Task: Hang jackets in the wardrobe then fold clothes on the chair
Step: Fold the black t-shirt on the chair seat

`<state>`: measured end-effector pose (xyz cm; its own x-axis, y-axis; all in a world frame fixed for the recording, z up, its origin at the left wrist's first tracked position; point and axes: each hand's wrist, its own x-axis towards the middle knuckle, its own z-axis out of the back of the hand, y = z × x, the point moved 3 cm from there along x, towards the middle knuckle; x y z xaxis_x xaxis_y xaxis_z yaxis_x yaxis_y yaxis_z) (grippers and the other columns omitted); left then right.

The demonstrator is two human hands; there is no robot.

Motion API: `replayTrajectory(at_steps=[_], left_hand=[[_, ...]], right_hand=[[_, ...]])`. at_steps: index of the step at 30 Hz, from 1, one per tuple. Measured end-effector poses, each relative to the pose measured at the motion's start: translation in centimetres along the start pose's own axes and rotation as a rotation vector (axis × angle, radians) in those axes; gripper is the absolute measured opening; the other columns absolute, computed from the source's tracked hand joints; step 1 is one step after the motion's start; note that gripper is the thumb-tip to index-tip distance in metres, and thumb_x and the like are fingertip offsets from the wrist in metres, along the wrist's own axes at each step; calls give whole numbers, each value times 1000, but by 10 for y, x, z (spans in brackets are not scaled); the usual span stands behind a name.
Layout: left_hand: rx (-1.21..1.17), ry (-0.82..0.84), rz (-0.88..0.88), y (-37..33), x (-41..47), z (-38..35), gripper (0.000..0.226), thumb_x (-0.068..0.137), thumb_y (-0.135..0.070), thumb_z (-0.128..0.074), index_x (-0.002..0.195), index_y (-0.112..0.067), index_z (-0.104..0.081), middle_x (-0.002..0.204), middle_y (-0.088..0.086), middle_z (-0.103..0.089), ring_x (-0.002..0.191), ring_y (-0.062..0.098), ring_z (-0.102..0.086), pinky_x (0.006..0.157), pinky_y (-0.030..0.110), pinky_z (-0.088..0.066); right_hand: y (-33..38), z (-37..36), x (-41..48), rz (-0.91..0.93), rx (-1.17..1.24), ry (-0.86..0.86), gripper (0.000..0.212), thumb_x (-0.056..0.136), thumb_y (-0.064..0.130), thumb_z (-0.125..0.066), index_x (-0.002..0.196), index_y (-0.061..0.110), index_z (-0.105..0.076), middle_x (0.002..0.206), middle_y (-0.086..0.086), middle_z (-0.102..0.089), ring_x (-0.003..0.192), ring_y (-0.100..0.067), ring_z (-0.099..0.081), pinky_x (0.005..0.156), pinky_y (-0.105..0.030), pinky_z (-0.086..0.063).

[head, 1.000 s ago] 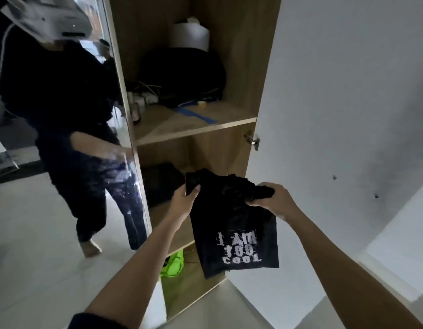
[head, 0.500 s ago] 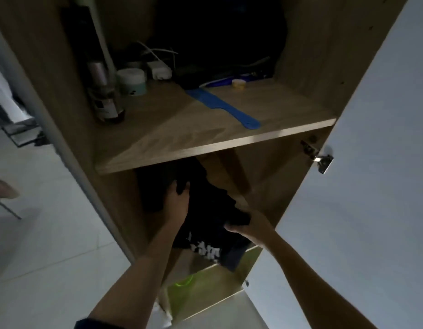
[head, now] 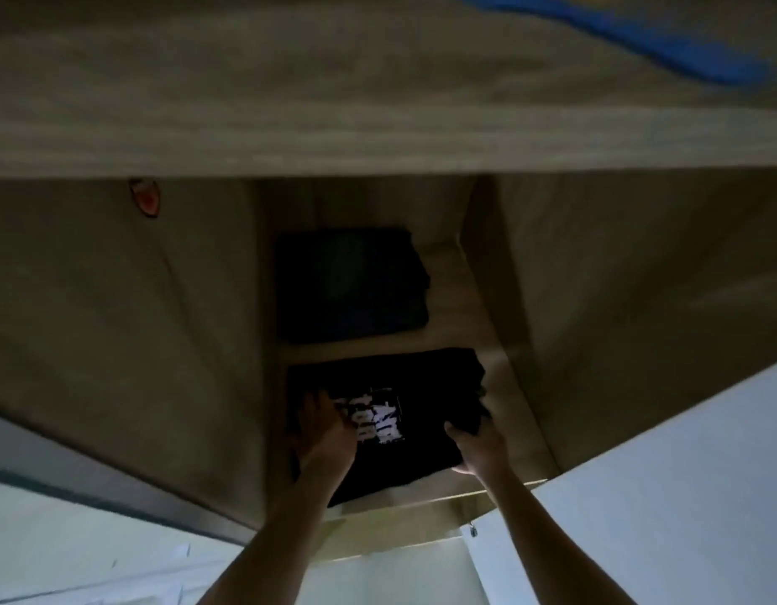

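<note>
A folded black T-shirt (head: 421,386) with white lettering lies at the front of a lower wardrobe shelf (head: 491,342). My left hand (head: 325,434) rests on its left edge, fingers spread over the print. My right hand (head: 478,443) grips the shirt's right front corner. Behind it on the same shelf sits another folded dark garment (head: 352,286). The view is dim and blurred.
The shelf above (head: 334,124) fills the top of the view, with a blue flat object (head: 666,41) on it. The white wardrobe door (head: 661,473) stands open at the right. A side panel (head: 116,320) bounds the left. Pale floor shows below.
I have leaned down and carried the black T-shirt from mid-air into the lower compartment. It now lies flat on the shelf with both hands still on it.
</note>
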<state>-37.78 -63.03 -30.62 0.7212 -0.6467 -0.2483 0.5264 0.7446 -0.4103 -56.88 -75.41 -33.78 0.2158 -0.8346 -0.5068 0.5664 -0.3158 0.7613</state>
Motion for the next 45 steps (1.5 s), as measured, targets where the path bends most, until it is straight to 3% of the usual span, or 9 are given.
replayTrajectory(at_steps=[2,4,10,16,20,25,33,39,45], left_hand=[[59,62,26,36,-10,-28,82,76,-50,-67,119,16,-47,107,41,-56,93,54,-60,71,57,-53],[-5,33,53,53,-14,-44,84,94,-58,-24,108,20,-51,95,42,-59,81,55,-62,61,58,-52],[-108,-66,100,53,-9,-35,58,97,-26,-44,145,0,-25,144,25,-34,132,38,-36,109,47,-30],[-4,-116,76,50,2,-27,74,93,-21,-52,151,-17,-6,155,11,-15,138,30,-25,113,42,-27],[217,-227,-199,33,-7,-29,76,76,-18,-70,143,-5,-36,144,24,-37,133,43,-35,108,57,-30],[218,-103,-267,30,-12,-68,74,82,-68,14,146,-33,1,153,-3,9,143,22,14,108,51,22],[276,-100,-235,46,-9,-73,60,94,-61,-7,148,-35,-12,154,2,-14,144,23,-6,110,47,21],[275,-120,-230,47,-8,-73,58,95,-58,-9,147,-32,-13,153,6,-28,142,23,-11,111,50,14],[291,-111,-240,44,-6,-75,59,94,-60,-6,148,-34,-9,155,5,-22,144,26,-12,110,51,16]], right_hand=[[-5,12,3,61,-150,7,42,78,34,-74,105,5,-60,99,-15,-66,99,-34,-64,81,-35,-52],[-8,22,3,130,-204,5,36,73,43,-75,74,14,-54,70,-7,-62,75,-31,-67,63,-33,-50],[-22,25,-1,214,-254,81,43,83,43,-65,56,14,-47,38,8,-46,34,-6,-48,37,-16,-33],[-27,24,-19,457,85,96,34,76,43,-65,71,11,-53,48,8,-48,43,-5,-42,46,-17,-32],[-31,29,-11,418,276,-26,11,92,28,-56,96,18,-58,92,-5,-62,80,-2,-60,69,-11,-47],[-27,30,9,328,133,86,39,86,-12,-54,112,17,-53,110,-13,-61,102,-26,-60,79,-34,-53],[-36,42,15,344,-278,-171,18,83,2,-66,100,0,-62,97,-7,-66,89,-19,-61,66,-8,-44],[-26,30,0,358,-2,-120,3,88,6,-62,91,7,-62,85,-3,-64,86,-22,-62,62,-3,-43],[-10,25,-3,433,-458,-147,24,83,39,-67,93,17,-66,88,5,-62,101,-14,-52,87,-34,-38]])
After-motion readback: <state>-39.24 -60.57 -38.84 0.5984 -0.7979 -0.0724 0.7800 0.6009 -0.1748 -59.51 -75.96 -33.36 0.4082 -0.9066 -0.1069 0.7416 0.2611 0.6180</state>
